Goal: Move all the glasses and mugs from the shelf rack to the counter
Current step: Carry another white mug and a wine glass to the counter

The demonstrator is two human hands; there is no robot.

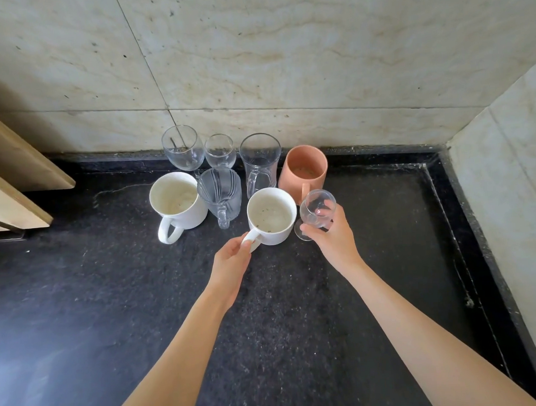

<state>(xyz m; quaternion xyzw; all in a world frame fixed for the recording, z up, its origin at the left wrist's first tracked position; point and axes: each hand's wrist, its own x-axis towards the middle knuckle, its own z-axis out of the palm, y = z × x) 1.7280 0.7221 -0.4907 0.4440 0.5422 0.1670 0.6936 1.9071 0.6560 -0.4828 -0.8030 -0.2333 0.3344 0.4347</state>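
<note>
Eight vessels crowd the black counter (111, 301) by the marble wall (285, 64): three mugs and five clear glasses. Left hand (229, 262) pinches the handle of a white mug (272, 216); right hand (332, 233) grips a small stemmed glass (317, 208), slightly tilted. Behind stand another white mug (176, 200), a terracotta mug (305, 170), two wine glasses (183, 148) and two handled glass mugs (260, 163).

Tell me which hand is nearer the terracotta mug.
Right. The right hand holds a small stemmed glass just in front of the terracotta mug; the left hand grips a white mug's handle, farther to the mug's left.
</note>
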